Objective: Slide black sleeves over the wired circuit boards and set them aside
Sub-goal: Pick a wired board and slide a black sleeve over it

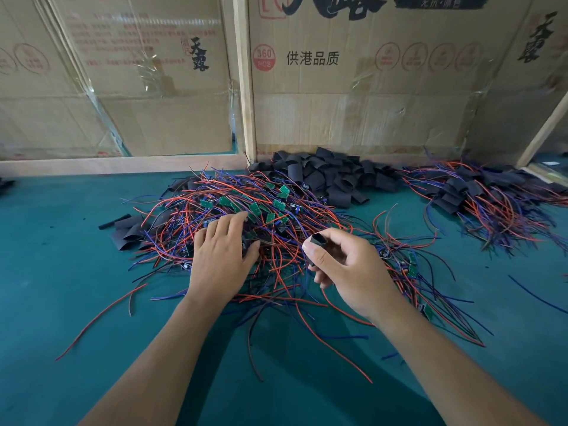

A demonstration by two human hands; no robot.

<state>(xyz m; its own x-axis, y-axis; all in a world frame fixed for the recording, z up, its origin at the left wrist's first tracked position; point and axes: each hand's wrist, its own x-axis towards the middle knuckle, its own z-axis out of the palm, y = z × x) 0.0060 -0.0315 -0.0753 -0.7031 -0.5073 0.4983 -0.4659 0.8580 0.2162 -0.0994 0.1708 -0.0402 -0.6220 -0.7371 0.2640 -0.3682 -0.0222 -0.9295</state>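
Observation:
A tangled heap of small green circuit boards [255, 207] with red, blue and black wires lies in the middle of the green table. My left hand [221, 253] rests palm down on this heap, fingers reaching into the wires; whether it holds a board is hidden. My right hand [341, 262] pinches one black sleeve [319, 239] between thumb and fingers, its open end facing left, just right of the heap's centre. A pile of loose black sleeves [325, 176] sits behind the heap. Sleeved boards with wires [479, 198] are piled at the right.
A few flat black sleeves [129, 232] lie left of the heap. Cardboard sheets in a wooden frame [246, 87] wall off the back of the table. Stray wires [101, 315] trail toward the front over the green table [61, 272].

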